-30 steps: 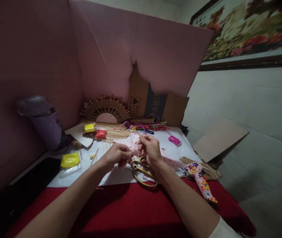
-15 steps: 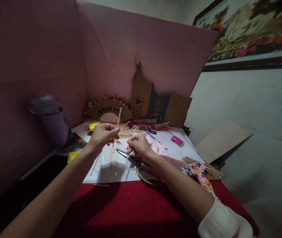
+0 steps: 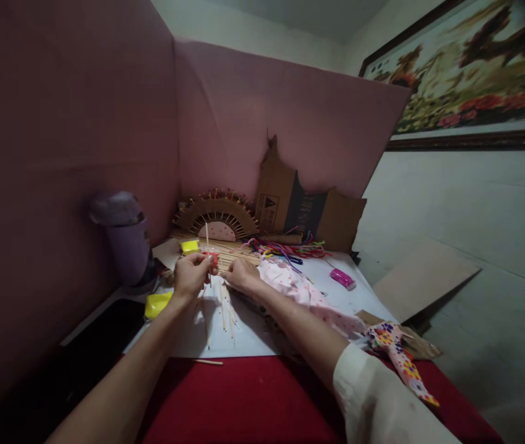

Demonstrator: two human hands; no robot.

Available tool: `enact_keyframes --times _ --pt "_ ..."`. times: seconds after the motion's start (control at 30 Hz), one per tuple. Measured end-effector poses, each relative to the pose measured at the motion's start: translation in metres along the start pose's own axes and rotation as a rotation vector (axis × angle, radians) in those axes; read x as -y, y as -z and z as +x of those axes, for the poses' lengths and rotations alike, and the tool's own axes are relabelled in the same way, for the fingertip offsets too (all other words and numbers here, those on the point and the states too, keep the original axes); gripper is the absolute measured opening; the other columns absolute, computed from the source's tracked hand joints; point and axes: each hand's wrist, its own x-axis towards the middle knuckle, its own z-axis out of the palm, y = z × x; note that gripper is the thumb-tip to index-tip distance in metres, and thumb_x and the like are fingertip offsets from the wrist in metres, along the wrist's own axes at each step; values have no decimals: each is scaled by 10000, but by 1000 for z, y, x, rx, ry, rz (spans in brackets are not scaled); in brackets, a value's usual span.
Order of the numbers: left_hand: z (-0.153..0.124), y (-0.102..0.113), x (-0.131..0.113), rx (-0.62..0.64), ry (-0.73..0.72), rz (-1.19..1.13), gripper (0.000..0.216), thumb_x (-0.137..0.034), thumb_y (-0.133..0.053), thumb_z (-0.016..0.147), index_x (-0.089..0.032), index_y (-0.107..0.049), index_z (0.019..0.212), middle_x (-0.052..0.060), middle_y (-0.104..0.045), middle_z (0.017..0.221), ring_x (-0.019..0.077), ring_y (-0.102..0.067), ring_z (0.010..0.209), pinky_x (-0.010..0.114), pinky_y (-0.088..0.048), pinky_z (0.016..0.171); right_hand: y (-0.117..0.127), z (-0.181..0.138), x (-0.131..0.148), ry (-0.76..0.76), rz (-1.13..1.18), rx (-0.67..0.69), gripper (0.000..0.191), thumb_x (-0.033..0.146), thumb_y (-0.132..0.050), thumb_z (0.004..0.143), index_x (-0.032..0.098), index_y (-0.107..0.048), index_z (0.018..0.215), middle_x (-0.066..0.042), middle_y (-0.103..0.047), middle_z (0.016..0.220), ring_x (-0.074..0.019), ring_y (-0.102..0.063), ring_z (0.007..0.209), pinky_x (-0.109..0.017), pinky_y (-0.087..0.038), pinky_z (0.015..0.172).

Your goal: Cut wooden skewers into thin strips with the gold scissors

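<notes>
Nearest the viewer is the front of the red-covered desk (image 3: 253, 401). One short stick (image 3: 209, 362) lies there at the lower edge of the white sheet (image 3: 174, 346). At the right front, a floral-print fabric piece (image 3: 403, 357) lies away from both hands, apparently so that the middle of the sheet remains usable.

On the sheet, loose sticks (image 3: 225, 314) fan toward the viewer, within easy reach of either hand. A yellow packet (image 3: 157, 304) sits left of them, beside the left forearm.

The left hand (image 3: 191, 275) is raised above the sheet. Its thumb and forefinger are pinched around a thin stick (image 3: 207, 235), which stands nearly upright; a grip partway along leaves both ends free, probably for control of its angle. The right hand (image 3: 243, 274) is lowered just beside it, fingers curled downward above the loose sticks. From my position I cannot tell whether these fingers grip anything.

Pink dotted fabric (image 3: 290, 283) lies to the right of the right hand, with a magenta packet (image 3: 342, 279) beyond it. Behind the hands, longer sticks (image 3: 237, 251) lie side by side. Farther back, a stick-edged cardboard arch (image 3: 216, 205) and printed cardboard (image 3: 281, 197) stand against the pink partition (image 3: 262, 98), which presumably supports them.
</notes>
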Motion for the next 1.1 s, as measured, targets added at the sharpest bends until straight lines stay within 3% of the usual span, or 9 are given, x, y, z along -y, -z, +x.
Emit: enact_keyframes --times 0.1,0.2,0.4,0.67,0.8,1.1 --pt "-1 -2 3 0 14 -3 213 -336 -613 602 -134 -550 575 -15 -561 436 65 -399 287 175 -242 277 -11 7 1 -35 -21 -1 91 180 -676 544 151 -594 519 -138 -684 779 -286 -613 877 -321 -429 690" --pt "-1 -2 2 9 39 -22 220 -342 -612 598 -131 -554 577 -14 -563 451 61 -395 299 174 -234 286 -12 10 -5 -52 53 17 63 144 -623 569 146 -586 518 -100 -668 677 -217 -623 732 -256 -417 584" --pt "-8 -3 -5 103 145 -98 257 -354 -656 557 -112 -570 561 -5 -563 507 52 -419 358 167 -250 325 10 -5 -15 35 400 79 166 286 -537 715 141 -554 637 -12 -597 586 -77 -498 473 -162 -315 399" --pt "-19 -10 -4 372 299 -227 280 -329 -745 535 -95 -626 629 10 -575 533 69 -482 410 184 -297 384 39 -40 -25 131 776 237 310 438 -658 628 161 -522 659 42 -527 556 -53 -437 424 -146 -255 340" --pt "-22 -14 -2 476 294 -255 268 -315 -753 562 -88 -652 662 7 -569 503 68 -477 417 187 -323 398 37 -51 -31 136 792 219 346 468 -679 626 147 -550 640 48 -510 506 -44 -392 378 -155 -230 322" --pt "-30 -18 -2 596 451 -329 140 -204 -679 680 -84 -651 746 38 -591 576 86 -536 470 179 -422 431 32 -59 -49 97 918 279 375 482 -706 616 129 -582 645 62 -460 479 -32 -333 366 -173 -226 345"
